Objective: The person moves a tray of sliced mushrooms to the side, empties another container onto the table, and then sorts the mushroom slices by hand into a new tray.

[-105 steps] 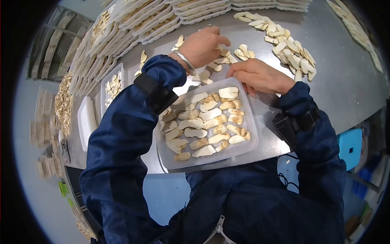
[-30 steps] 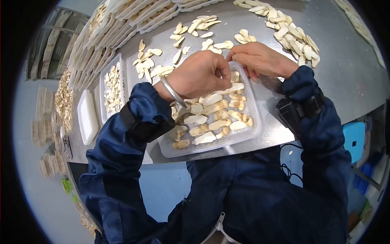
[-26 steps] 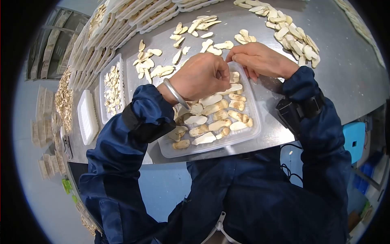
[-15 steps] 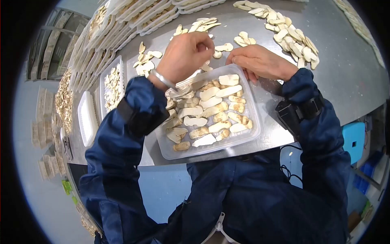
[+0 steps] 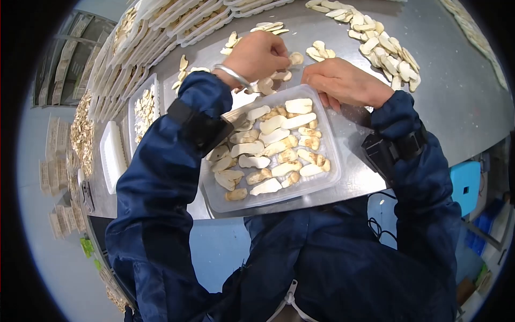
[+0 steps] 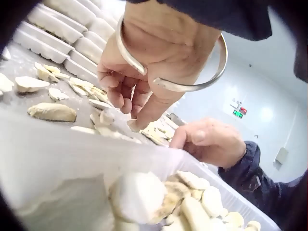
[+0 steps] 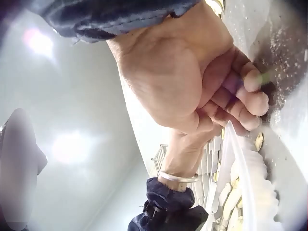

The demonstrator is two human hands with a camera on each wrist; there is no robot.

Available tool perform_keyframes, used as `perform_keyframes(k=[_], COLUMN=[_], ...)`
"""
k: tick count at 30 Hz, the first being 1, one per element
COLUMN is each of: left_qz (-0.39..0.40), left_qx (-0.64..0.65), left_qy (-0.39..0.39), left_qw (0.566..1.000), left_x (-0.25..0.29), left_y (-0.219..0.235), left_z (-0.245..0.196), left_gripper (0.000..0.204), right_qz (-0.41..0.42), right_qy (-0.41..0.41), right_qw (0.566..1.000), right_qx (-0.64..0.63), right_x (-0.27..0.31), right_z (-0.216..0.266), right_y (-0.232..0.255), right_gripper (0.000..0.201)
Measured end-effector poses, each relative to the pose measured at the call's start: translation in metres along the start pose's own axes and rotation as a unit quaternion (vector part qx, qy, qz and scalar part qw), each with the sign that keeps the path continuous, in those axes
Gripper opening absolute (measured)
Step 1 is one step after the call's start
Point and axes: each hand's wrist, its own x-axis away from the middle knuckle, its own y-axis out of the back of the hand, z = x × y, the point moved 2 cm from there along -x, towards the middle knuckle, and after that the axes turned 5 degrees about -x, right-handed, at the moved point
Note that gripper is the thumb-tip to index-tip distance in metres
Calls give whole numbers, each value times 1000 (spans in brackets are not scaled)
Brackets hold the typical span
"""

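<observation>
A translucent plastic tray (image 5: 337, 174) stands at the table's near edge with mushroom slices (image 5: 279, 146) laid in slanting rows. Beyond its far rim, my left hand (image 5: 257, 56) is down among loose slices on the table. Its thumb and finger pinch a pale mushroom slice (image 6: 133, 126) at the fingertips in the left wrist view. My right hand (image 5: 348, 83) holds the tray's far right corner, fingers curled beside it. In the right wrist view, the tray's corner (image 7: 231, 132) meets the fingertips, while the contact behind them is hidden.
Stacked trays of slices (image 5: 201, 27) line the back left. A heap of slices (image 5: 389, 53) lies at the back right, a smaller pile (image 5: 320, 51) beyond my hands. A white tray (image 5: 112, 155) and a filled tray (image 5: 144, 115) stand at the left.
My left hand came off the tray and moved out to the loose slices beyond it. Compared with the oldest frame, another slice lies at the tray's upper right. My right hand stays at the corner.
</observation>
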Motion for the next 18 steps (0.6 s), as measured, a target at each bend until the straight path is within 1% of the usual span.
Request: perform_keyframes(k=[2, 3, 4, 6, 8, 9, 13, 16, 18], left_qz=[2, 22, 67, 101, 91, 101, 90, 80, 69], left_qx=[25, 47, 116, 51, 57, 59, -4, -27, -27], left_qy=[-3, -6, -24, -85, -95, -58, -77, -71, -74], left_qw=[1000, 999, 991, 990, 990, 991, 993, 994, 995], left_x=[21, 32, 44, 67, 82, 84, 83, 81, 80], left_y=[24, 27, 24, 14, -3, -7, -17, -19, -21], left_z=[-21, -24, -26, -43, -54, -60, -62, -63, -63], left_gripper=[20, 15, 10, 8, 8, 9, 12, 12, 13], right_qz=[-4, -7, -11, -12, -9, -7, -10, -3, -6], right_qy=[-9, -14, -19, -26, -29, -23, -26, -18, -28], right_qw=[1000, 1000, 1000, 1000, 1000, 1000, 1000, 1000, 1000], right_qx=[5, 6, 5, 4, 1, 0, -16, -8, -8], right_x=[0, 0, 0, -1, -1, -1, -1, -1, 0], right_z=[1, 1, 1, 2, 2, 1, 1, 2, 2], right_y=[0, 0, 0, -2, -1, -1, -1, -1, -1], right_gripper=[33, 33, 33, 34, 34, 34, 34, 34, 34])
